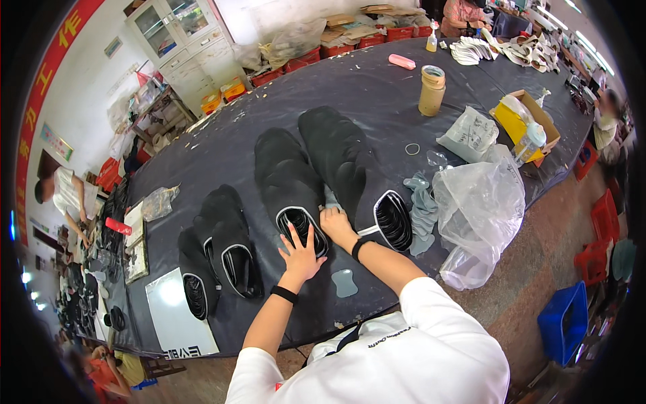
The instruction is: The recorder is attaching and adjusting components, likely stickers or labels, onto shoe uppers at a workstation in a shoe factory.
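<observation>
My left hand lies with fingers spread over the near end of a long black stack, which looks like nested fabric shoe uppers with a pale rim. My right hand is closed at that stack's right edge; whatever is between its fingers is hidden. Right of it runs a second black stack, its white-edged opening facing me. Two shorter black stacks, one in the middle left and one lower left, lie to the left. A small grey-blue flat piece rests below my hands.
The dark-covered table also bears a clear plastic bag, crumpled grey-blue pieces, a tan jar, a yellow box and a white board. A blue crate stands on the floor at right. Other people work farther off.
</observation>
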Demonstrator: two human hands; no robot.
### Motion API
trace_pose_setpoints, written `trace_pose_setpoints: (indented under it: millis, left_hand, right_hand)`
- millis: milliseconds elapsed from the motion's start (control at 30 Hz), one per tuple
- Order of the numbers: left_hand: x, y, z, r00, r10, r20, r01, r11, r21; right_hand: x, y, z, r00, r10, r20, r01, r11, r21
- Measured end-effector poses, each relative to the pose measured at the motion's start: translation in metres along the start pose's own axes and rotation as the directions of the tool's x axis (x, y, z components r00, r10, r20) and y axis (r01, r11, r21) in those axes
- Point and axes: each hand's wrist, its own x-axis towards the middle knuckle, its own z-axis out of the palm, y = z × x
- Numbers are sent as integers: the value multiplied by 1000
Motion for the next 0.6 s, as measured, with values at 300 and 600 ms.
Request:
trace_pose_setpoints:
  millis: [300,600]
  left_hand:
    - [10,-10,-11,1000,8,2,-8,1000,-25]
    - [-77,26,-55,941,320,107,248,-440,-863]
  right_hand:
    - [-58,-9,-116,932,274,239,-362,756,545]
    - [-91,22,-197,781,239,577,-468,-389,794]
